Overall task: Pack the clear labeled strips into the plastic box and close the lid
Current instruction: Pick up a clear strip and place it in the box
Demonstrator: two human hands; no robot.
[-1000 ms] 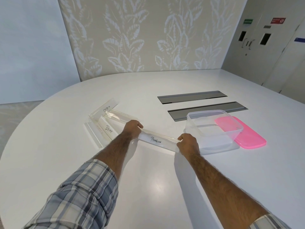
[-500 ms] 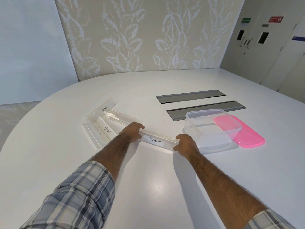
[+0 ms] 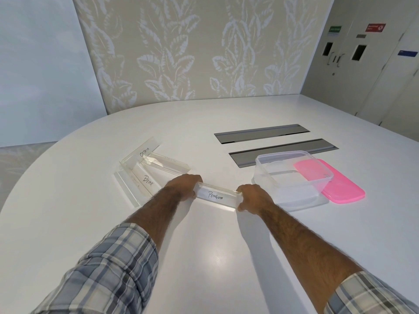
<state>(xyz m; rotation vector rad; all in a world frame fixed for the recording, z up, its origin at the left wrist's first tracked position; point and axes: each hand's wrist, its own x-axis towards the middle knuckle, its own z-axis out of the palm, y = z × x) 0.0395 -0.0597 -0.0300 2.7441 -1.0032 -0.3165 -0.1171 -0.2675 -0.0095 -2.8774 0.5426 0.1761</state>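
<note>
Penguin strip held at both ends, box open beside it

Penguin strip [image 3: 216, 197], a long clear piece with a white label handwritten "PENGUIN", lies across the near middle of the white desk [image 3: 204, 257], its label facing the camera. The left hand [image 3: 183, 185] grips its left end, fingers curled over the top edge. The right hand [image 3: 254, 197] grips its right end, with the thumb under the near lower corner. Whether the strip rests on the desk or is raised just off it cannot be told.

Just to the right of the right hand stands the plastic box [image 3: 267, 177], clear, rectangular, uncovered and with nothing in it. The pink lid [image 3: 342, 189] lies flat on the desk at the box's right side, and part of it shows through the clear wall. Whether lid and box touch cannot be told.

To the left, beyond the left hand, the other clear strips lie in a loose cluster on the desk. The Bear strip [image 3: 147, 181] runs diagonally, with the Ostrich strip [image 3: 144, 152] at its far end. A third clear strip [image 3: 166, 165] with no readable label angles from the Ostrich strip toward the left hand. A fourth clear strip [image 3: 127, 186] lies along the outer left of the Bear strip.

Two grey hatch panels [image 3: 261, 133] are set flush in the desk behind the box, one beyond the other. Both forearms are bare, with plaid sleeves [image 3: 108, 273] rolled up. A leaf-patterned wall [image 3: 192, 53] stands behind the desk, and pale doors [image 3: 362, 53] are at far right.
</note>
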